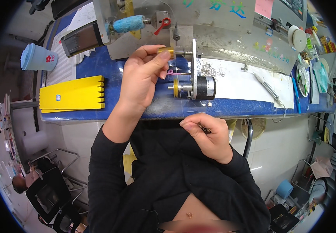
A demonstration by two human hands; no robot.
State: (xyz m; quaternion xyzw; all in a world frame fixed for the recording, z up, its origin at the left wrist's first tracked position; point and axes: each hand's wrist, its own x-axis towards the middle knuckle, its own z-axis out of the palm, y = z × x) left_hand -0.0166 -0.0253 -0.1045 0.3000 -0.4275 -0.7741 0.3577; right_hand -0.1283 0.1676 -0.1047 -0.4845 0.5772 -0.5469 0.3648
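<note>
My left hand [140,77] has thumb and fingers closed on a gold cylinder [169,51] mounted on a steel shaft through an upright metal bracket [194,66]. Below it, a small yellow pulley [175,85] and a black drum [205,87] sit on a lower shaft, with a pink-looped piece [170,72] between. A fine thread [182,105] runs down past the pulley to my right hand [205,136], which pinches it at the table's front edge. A small dark object [206,129] is tucked in that hand's curled fingers, too small to make out.
Yellow notched boards [70,95] and a blue cup [37,57] lie left on the blue table [137,114]. Metal machinery [230,31] spans the back. A slim metal tool [267,87] rests on paper right. Other people sit at far lower left and right.
</note>
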